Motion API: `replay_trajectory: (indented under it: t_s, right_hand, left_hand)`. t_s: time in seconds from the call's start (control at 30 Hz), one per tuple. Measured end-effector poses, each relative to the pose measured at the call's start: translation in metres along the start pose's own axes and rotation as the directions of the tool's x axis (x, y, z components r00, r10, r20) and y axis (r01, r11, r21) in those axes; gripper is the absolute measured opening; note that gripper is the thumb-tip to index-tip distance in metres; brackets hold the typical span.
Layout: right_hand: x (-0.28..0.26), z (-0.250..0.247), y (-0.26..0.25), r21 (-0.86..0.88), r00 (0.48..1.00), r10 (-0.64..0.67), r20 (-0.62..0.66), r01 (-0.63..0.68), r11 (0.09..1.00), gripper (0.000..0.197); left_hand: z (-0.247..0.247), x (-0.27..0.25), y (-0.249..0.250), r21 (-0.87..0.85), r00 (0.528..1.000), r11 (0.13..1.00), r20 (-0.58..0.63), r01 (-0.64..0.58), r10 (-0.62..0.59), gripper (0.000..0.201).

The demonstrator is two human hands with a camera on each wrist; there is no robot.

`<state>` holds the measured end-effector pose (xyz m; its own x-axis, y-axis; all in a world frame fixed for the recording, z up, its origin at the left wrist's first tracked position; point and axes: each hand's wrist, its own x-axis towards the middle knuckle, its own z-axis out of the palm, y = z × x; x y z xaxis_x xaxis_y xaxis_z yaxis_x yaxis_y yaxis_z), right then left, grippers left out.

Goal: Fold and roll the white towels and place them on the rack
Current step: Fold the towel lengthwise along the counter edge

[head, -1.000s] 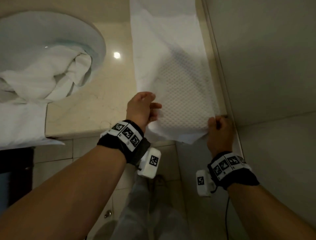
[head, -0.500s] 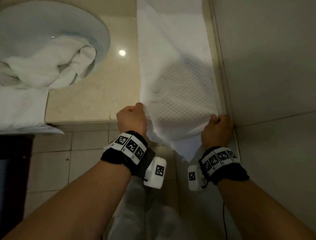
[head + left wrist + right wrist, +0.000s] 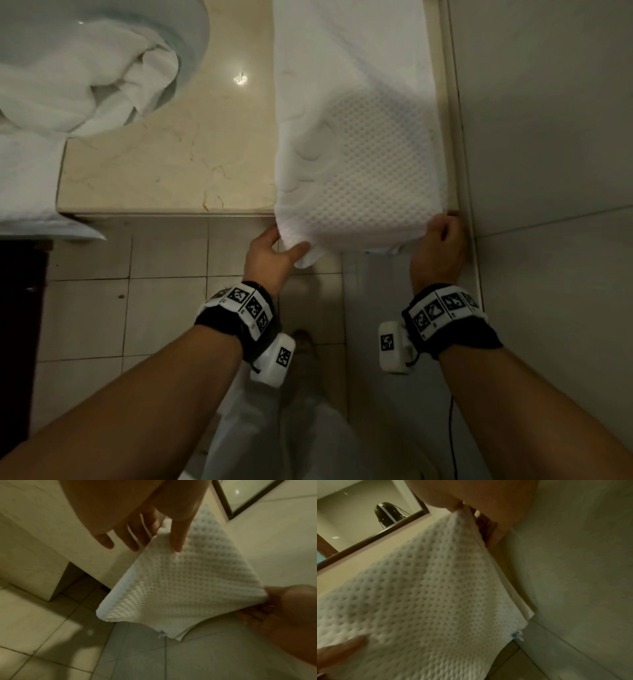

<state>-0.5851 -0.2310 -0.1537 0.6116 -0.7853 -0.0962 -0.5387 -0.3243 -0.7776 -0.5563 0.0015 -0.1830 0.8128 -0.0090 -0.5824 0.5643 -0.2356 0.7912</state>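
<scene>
white waffle-weave towel long axis runs up-frame from grip | left hand, right hand pinch near corners (lower centre)

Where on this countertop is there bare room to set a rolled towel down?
One free patch: bare countertop between the basin holding crumpled towels and the waffle towel. The wall side is covered by that towel, its near end held by the left hand and right hand.
</scene>
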Motion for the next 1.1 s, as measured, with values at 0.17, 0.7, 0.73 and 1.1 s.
replay_trajectory:
  t_s: [0.17, 0.7, 0.73, 1.1]
  right_hand:
    - [-0.001, -0.01, 0.006, 0.022, 0.999, -0.007, 0.032, 0.007, 1.0, 0.033]
    - [-0.047, -0.024, 0.043, 0.228, 0.897, 0.145, 0.418, -0.257, 0.939, 0.031]
    - [-0.05, -0.026, 0.049, 0.197, 0.876, 0.159, 0.455, -0.273, 0.942, 0.027]
    - [-0.076, -0.043, 0.053, 0.252, 0.852, 0.156, 0.5, -0.315, 0.915, 0.02]
  left_hand:
    - [0.001, 0.003, -0.001, -0.054, 0.994, 0.997, 0.092, -0.048, 0.053, 0.027]
    - [0.004, -0.038, -0.01, -0.266, 0.996, 0.962, 0.082, 0.054, -0.033, 0.018]
    - [0.003, -0.04, -0.009, -0.284, 0.996, 0.957, 0.082, 0.052, -0.03, 0.022]
    - [-0.014, -0.053, -0.032, -0.437, 0.955, 0.885, 0.295, 0.16, -0.026, 0.056]
